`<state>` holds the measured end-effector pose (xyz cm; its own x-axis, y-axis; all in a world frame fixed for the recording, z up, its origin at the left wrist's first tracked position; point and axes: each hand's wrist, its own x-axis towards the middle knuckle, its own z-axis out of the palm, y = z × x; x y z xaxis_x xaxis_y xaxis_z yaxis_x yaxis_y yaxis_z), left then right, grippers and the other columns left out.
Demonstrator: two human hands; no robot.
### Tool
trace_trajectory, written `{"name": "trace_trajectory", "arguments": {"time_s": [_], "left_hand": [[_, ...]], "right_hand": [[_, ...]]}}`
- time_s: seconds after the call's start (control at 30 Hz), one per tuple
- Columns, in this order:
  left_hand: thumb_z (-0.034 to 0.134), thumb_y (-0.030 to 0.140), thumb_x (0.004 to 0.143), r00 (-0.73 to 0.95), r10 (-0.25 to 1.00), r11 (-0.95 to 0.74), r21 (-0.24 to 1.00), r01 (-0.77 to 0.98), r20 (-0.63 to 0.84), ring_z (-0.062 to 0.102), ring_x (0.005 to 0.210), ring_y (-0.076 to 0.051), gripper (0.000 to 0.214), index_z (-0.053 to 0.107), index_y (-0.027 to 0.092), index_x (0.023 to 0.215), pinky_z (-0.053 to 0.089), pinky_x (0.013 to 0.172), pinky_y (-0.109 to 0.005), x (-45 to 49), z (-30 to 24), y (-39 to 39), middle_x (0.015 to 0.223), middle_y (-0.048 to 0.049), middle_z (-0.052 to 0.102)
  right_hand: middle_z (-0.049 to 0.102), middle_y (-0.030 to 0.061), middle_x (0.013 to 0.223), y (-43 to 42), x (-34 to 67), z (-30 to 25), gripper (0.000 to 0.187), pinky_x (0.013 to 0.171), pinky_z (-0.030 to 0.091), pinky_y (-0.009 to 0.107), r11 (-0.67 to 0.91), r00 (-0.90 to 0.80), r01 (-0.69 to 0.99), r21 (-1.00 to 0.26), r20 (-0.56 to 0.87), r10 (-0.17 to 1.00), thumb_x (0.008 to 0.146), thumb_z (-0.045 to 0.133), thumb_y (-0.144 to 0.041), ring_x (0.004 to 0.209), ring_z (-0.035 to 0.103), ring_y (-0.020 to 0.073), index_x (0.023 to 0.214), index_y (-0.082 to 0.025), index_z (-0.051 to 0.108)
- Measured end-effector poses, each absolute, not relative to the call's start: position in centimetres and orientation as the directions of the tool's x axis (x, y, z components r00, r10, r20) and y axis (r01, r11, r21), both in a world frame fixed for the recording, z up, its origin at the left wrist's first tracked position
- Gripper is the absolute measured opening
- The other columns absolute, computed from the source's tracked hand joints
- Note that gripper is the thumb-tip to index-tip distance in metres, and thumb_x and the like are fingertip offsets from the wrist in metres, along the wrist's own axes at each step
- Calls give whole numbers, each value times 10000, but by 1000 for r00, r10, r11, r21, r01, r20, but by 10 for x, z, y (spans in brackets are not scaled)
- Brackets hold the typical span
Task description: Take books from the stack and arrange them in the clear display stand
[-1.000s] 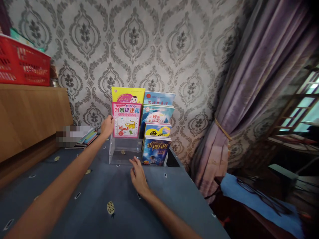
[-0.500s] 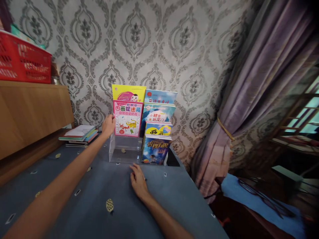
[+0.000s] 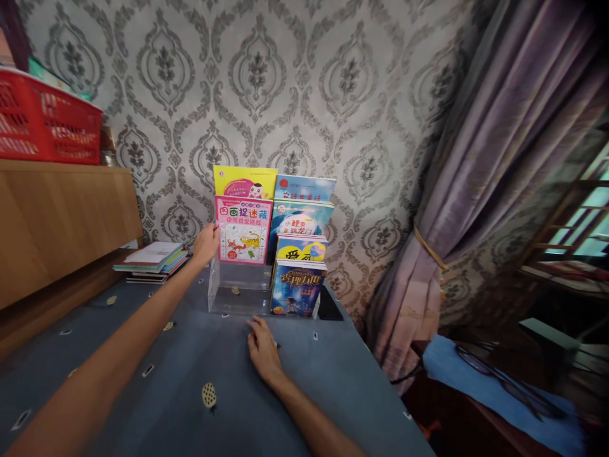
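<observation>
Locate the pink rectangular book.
Head view, left of centre: the pink rectangular book stands in the clear plastic rack, beside the left hand, before a yellow book.

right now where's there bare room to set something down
The tablecloth is bare between the left forearm and the right hand, and from that hand to the right edge. In the clear rack, the lower left tiers look free; the right side is crowded with books.
</observation>
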<state>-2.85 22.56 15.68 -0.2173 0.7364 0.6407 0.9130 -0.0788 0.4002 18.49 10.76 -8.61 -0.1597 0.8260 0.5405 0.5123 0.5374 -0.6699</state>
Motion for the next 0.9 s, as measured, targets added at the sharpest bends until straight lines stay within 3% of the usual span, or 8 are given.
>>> {"name": "trace_trajectory", "arguments": {"time_s": [0.9], "left_hand": [[383, 295, 973, -193, 735, -126, 410, 903, 651, 636, 1040, -269, 259, 621, 204, 1020, 460, 861, -342, -30, 156, 227, 1087, -116, 703]], "right_hand": [[644, 129, 1329, 105, 183, -82, 409, 1071, 494, 442, 530, -149, 507, -680, 536, 831, 854, 507, -117, 1238, 620, 255, 1204, -204, 700]]}}
